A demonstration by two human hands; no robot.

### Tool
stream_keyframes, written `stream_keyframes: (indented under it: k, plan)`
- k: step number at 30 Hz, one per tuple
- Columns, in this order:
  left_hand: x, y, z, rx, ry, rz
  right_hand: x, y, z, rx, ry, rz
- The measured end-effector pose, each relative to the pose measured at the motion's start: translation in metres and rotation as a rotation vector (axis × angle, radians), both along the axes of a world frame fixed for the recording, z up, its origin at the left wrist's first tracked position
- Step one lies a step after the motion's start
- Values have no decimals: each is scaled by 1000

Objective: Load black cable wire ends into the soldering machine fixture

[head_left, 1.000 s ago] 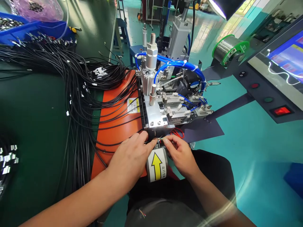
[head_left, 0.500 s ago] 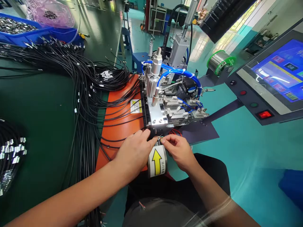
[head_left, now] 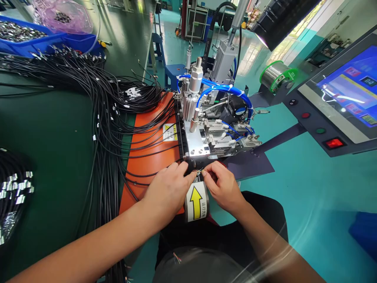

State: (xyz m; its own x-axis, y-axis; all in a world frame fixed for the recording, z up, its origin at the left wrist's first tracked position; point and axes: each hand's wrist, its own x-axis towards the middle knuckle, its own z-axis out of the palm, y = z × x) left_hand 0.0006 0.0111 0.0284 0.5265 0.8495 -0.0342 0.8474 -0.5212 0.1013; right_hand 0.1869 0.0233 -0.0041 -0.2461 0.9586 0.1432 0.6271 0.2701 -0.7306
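Note:
A machine with silver cylinders and blue tubes (head_left: 196,139) stands at the centre. At its front edge, my left hand (head_left: 171,188) is closed, its fingertips on a small piece too tiny to make out. Close to its right, my right hand (head_left: 222,184) pinches at the same spot, finger and thumb together. Below the fingertips is a roller with a yellow arrow label (head_left: 196,202). Black cables (head_left: 156,151) run over the orange cover (head_left: 153,159) toward the machine's left side, some ending near my left hand.
Bundled black cables (head_left: 103,102) cover the green table (head_left: 59,157) at left. A blue bin (head_left: 35,47) of metal parts stands at the back left. At right are a solder spool (head_left: 272,76) and a control screen (head_left: 350,90); a black lamp (head_left: 279,21) hangs above.
The view has shifted slightly, with the lamp and screen a little farther right. My right hand has moved slightly and its fingers are curled closer. My left hand has hardly moved.

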Motion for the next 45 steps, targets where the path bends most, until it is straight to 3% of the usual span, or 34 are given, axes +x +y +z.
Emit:
stream_keyframes:
  k: [10, 25, 28, 34, 45]
  plan:
    - [-1, 1, -2, -15, -13, -9, 5, 1, -6, -198, 80, -105]
    - [-1, 0, -2, 3, 8, -6, -1, 5, -4, -153, 60, -58]
    - [-1, 0, -3, 10, 0, -8, -1, 7, -7, -221, 108, -85]
    - [-1, 1, -4, 26, -3, -16, 0, 8, -16, -535, 366, -165]
    - [-6, 0, -1, 13, -6, -17, -10, 2, -15, -260, 148, -156]
